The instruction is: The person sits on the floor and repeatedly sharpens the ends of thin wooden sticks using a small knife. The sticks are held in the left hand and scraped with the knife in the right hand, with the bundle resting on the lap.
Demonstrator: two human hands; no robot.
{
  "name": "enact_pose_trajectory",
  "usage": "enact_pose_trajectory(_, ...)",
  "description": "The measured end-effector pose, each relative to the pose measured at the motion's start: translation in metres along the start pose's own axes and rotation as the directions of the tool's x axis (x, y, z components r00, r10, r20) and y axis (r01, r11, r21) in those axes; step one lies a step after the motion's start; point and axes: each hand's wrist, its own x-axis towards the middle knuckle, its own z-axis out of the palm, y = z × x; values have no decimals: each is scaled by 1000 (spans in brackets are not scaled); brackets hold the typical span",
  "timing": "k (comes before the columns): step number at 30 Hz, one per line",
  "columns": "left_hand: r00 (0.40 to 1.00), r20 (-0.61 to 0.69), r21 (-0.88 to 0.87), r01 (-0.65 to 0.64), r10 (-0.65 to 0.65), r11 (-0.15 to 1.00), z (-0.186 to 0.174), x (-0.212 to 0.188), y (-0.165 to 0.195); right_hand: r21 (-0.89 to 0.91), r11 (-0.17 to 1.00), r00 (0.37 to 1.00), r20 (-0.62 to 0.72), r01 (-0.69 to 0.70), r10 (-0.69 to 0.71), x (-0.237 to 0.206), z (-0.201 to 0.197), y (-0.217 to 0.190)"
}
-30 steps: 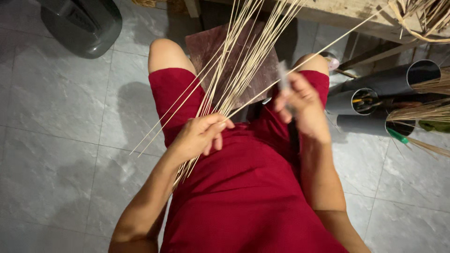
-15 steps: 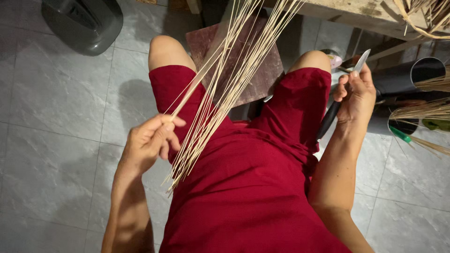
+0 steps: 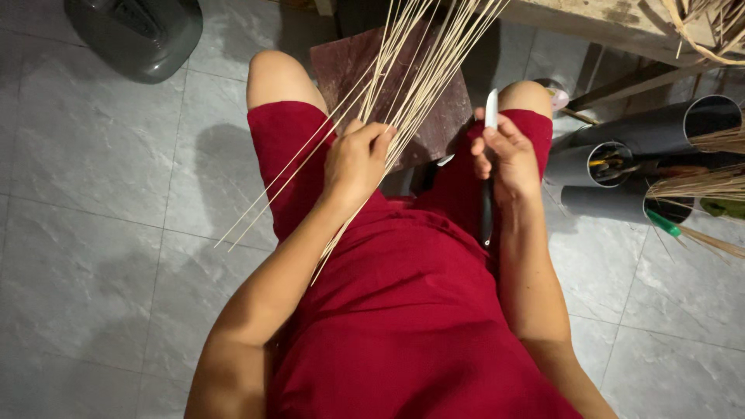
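The bundle of thin pale strips (image 3: 403,70) fans down from twelve o'clock across the lap, its loose ends trailing toward seven o'clock over the left thigh. Half a second ago the left hand (image 3: 358,159) was out at nine o'clock, touching only the outer edge of the strips, and the right hand (image 3: 503,155) was swung away at three o'clock with the knife lifted clear; now both have come back toward the centre. That reads as a fresh grip being taken on the strips, with the blade brought back near them.

The left hand's fingers (image 3: 378,138) are curled in among the strips near the middle of the fan, closed about several of them, with the rest passing on either side of the knuckles. The right hand is clamped around the knife (image 3: 490,116), its pale blade pointing to twelve o'clock and its dark handle running down toward six. The blade stands just beside the strips at their three o'clock edge, apart from them. A dark board (image 3: 434,124) lies under the fan between the knees, and grey tubes (image 3: 621,163) of more strips rest at three o'clock
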Motion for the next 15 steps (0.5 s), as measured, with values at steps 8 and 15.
enact_pose_trajectory(8,998,-47,304,-30,47,952,0,16,6,63,993,992,80,-100,95,2,8,5)
enact_pose_trajectory(15,995,-20,356,94,-93,930,-24,40,5,63,990,988,93,-126,120,2,14,7)
